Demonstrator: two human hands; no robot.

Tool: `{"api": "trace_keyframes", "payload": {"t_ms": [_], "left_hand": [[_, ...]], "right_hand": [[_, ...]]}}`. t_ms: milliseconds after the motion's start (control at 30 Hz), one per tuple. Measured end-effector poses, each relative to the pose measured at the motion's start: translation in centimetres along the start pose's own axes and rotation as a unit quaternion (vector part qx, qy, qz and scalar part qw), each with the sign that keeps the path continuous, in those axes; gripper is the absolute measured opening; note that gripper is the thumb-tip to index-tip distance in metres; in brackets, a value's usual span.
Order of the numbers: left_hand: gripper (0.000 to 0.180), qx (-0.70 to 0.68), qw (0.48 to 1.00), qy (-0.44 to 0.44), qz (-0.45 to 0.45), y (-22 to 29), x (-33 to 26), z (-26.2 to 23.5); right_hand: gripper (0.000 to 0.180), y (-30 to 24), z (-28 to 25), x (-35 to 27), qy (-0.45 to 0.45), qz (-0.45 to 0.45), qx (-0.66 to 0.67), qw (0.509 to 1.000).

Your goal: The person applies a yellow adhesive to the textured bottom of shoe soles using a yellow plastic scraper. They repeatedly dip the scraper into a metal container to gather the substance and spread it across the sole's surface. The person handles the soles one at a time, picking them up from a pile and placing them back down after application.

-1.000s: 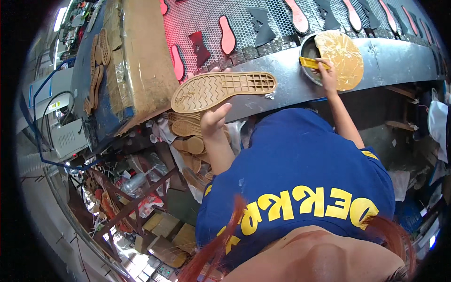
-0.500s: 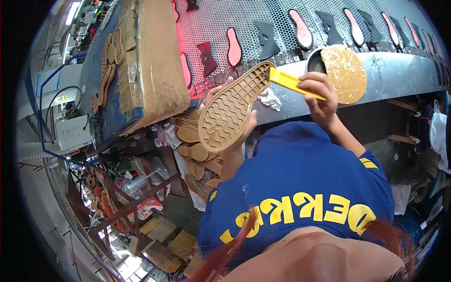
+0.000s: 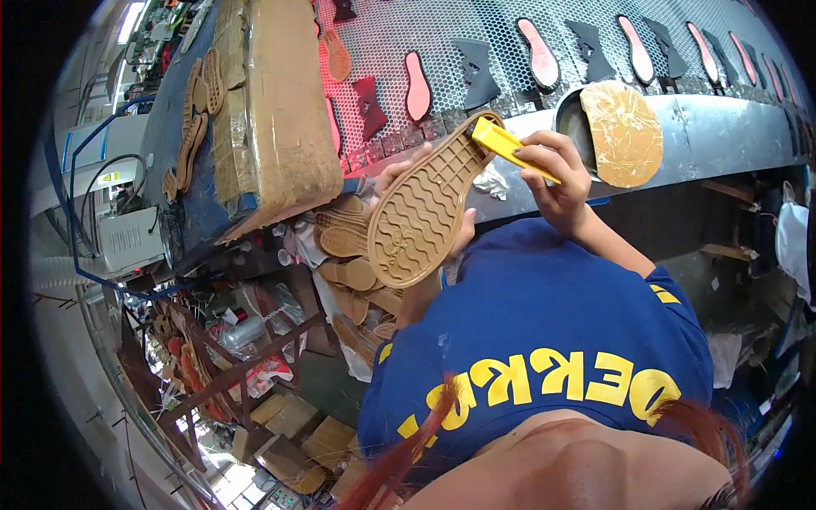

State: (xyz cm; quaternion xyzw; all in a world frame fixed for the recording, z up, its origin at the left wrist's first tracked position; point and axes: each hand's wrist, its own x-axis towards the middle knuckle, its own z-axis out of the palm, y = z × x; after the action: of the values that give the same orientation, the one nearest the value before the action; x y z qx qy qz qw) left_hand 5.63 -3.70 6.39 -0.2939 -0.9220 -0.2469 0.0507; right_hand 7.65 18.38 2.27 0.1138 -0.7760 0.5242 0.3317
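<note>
At the sole's upper edge, yellow tool, pot apart.

Tan sole (tilted), yellow tool at heel

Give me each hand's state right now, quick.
Left hand: holding a tan shoe sole, fingers at its edge.
Right hand: closed on a yellow-handled tool.

Taped cardboard is lying upper left; grey cabinet is standing farther left; cartons are sitting below; white item is hanging right.
</note>
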Motion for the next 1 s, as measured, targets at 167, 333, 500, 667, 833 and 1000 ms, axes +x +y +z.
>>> {"api": "trace_keyframes", "payload": {"t_ms": [167,333,500,667,833,1000], "left_hand": [[0.076,-0.282,0.957,0.060,-0.039,-0.1,-0.4,2.2],[0.074,-0.247,0.966,0.073,-0.030,-0.2,-0.2,2.5],[0.075,-0.202,0.977,0.072,-0.006,0.0,0.1,2.2],[0.072,0.170,0.983,0.068,-0.016,2.5,1.6,2.1],[0.065,-0.391,0.904,0.158,-0.067,0.1,1.6,4.6],[0.059,-0.837,0.527,0.129,-0.076,-2.9,1.5,6.3]], "right_hand": [[0.025,-0.8,0.4,-0.1,-0.035,-0.038,0.045,0.998],[0.026,-0.8,0.1,-0.4,-0.025,-0.029,0.030,0.999],[0.027,-0.6,0.3,-0.4,-0.018,-0.010,-0.006,1.000],[0.028,-1.5,1.3,0.0,-0.008,-0.065,0.002,0.998],[0.032,-3.4,1.5,0.8,-0.047,-0.109,0.045,0.992],[0.032,-3.5,1.5,0.9,-0.048,-0.133,0.058,0.988]]}}
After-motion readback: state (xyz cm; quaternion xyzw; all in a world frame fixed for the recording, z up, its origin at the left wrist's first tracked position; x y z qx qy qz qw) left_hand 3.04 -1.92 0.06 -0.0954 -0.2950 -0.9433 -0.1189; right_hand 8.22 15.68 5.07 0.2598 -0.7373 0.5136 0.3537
